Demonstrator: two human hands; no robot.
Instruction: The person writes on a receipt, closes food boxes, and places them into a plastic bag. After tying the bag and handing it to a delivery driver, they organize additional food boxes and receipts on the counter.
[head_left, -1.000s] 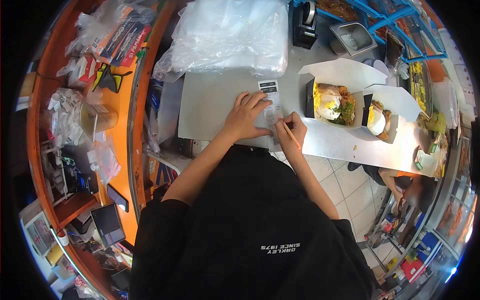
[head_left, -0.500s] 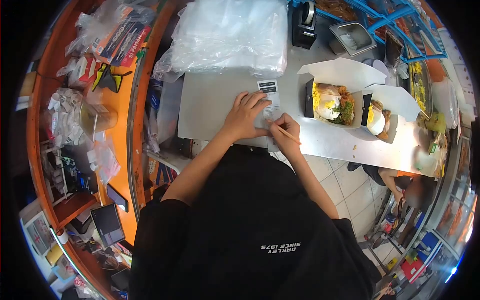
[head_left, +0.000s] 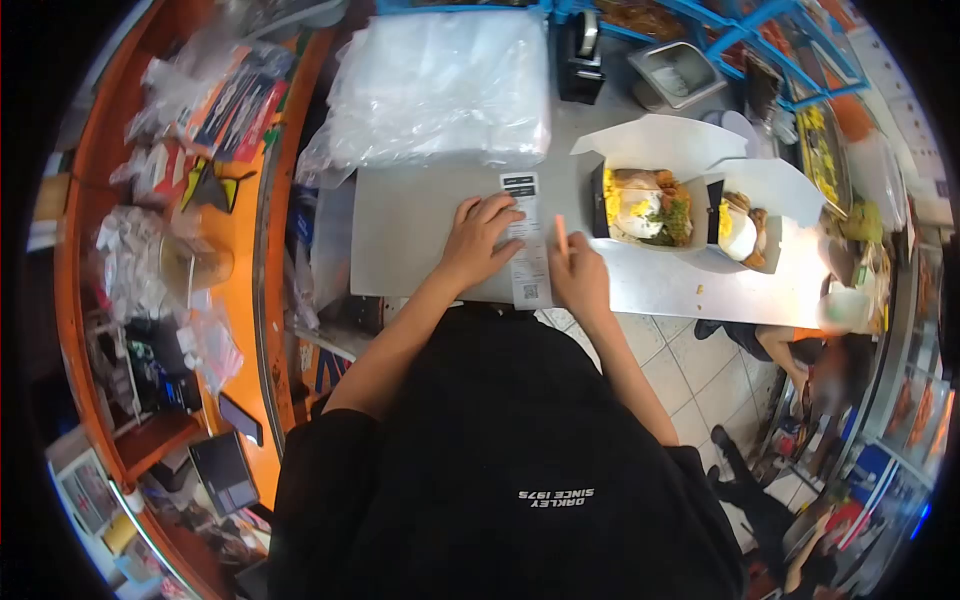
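A long printed receipt lies on the metal counter, with dark blocks at its top and a square code near its bottom. My left hand rests flat with fingers spread, its fingertips on the receipt's left edge. Just right of the paper, my right hand is closed around an orange pencil, which points up and away from the receipt. Two open takeaway boxes stand to the right: the nearer box holds egg, yellow bits and fried pieces with green herbs, and the other box holds similar food.
A stack of clear plastic bags lies at the counter's back left. Behind the boxes are a black tape dispenser and a metal container. An orange shelf with a phone and tablet runs along the left. Other people show at the lower right.
My right hand has lifted off the receipt and shifted right, and the pencil now points upward. My left hand has slid to the receipt's left edge, uncovering its lower part.
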